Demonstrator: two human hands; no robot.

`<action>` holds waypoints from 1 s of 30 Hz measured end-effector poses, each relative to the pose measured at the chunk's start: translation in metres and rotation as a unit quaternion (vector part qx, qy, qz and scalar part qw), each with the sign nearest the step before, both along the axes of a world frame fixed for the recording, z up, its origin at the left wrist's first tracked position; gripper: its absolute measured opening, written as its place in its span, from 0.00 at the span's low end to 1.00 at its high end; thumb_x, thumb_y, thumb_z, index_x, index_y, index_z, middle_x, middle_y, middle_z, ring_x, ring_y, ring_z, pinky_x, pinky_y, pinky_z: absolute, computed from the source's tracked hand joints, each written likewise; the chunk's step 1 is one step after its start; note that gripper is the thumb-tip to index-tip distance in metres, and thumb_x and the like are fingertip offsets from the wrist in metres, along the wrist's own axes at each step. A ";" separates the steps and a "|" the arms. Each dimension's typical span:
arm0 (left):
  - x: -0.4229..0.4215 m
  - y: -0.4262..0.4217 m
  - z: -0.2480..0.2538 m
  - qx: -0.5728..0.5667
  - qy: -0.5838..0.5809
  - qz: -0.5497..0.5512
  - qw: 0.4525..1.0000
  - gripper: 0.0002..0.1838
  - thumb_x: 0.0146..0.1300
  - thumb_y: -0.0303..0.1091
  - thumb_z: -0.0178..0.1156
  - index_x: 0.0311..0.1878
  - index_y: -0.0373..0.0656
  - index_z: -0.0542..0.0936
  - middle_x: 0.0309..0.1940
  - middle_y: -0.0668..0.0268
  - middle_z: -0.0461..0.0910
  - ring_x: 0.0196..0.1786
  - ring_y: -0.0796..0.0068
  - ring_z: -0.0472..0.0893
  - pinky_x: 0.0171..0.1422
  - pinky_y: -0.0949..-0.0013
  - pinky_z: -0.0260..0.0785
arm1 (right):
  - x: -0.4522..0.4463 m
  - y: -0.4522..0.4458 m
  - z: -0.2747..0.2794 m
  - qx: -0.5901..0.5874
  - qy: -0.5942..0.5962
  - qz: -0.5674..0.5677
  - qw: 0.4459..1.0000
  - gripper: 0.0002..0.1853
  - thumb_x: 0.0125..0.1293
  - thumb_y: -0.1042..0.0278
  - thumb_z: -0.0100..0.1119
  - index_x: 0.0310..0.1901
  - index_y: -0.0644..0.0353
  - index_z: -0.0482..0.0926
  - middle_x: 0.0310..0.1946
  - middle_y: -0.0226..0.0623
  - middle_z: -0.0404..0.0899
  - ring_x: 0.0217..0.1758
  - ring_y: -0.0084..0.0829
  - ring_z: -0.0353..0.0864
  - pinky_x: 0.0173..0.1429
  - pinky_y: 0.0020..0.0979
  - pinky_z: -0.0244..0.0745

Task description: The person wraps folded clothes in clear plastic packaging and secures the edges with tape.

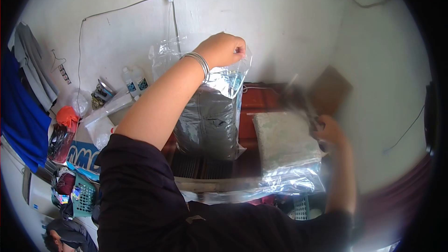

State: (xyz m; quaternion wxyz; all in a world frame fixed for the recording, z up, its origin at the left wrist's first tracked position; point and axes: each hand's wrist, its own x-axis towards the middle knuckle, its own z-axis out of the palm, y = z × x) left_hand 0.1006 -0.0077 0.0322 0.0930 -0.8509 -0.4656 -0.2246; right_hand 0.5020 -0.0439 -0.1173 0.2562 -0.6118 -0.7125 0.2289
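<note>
My left hand is closed on the upper edge of a clear plastic bag, holding it up. Inside the bag is a dark folded item that looks like cloth. My right hand, smeared by motion, has its fingers curled around a thin, longish object that is too blurred to name. Just left of that hand lies a pale, folded bundle in clear plastic, with more shiny wrapped packs under its near edge.
Both packs rest on a reddish-brown surface. A brown board leans at the back right corner. Bottles and plastic bags stand at left, near hanging clothes and a green basket. A person is at lower left.
</note>
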 end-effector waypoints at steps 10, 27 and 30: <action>0.007 0.017 0.002 -0.041 -0.089 -0.027 0.995 0.11 0.60 0.35 0.66 0.45 0.43 0.84 0.40 0.59 0.86 0.43 0.65 0.85 0.50 0.68 0.75 | -0.082 0.034 0.128 0.029 -0.139 0.161 0.977 0.36 0.43 0.51 0.75 0.52 0.66 0.75 0.43 0.45 0.79 0.49 0.39 0.77 0.53 0.33 0.70; 0.007 0.023 0.001 0.008 -0.019 -0.120 0.993 0.08 0.61 0.35 0.63 0.38 0.44 0.86 0.35 0.62 0.85 0.39 0.68 0.84 0.47 0.67 0.75 | -0.135 0.056 0.158 -0.009 -0.168 0.177 0.970 0.34 0.45 0.42 0.74 0.44 0.64 0.76 0.35 0.36 0.75 0.41 0.32 0.73 0.45 0.30 0.66; 0.007 0.022 0.001 0.019 -0.015 -0.119 0.993 0.08 0.60 0.36 0.63 0.38 0.44 0.86 0.35 0.62 0.85 0.39 0.66 0.84 0.46 0.66 0.75 | -0.135 0.061 0.156 -0.010 -0.179 0.189 0.965 0.33 0.45 0.41 0.74 0.42 0.63 0.76 0.33 0.34 0.74 0.39 0.31 0.72 0.43 0.30 0.65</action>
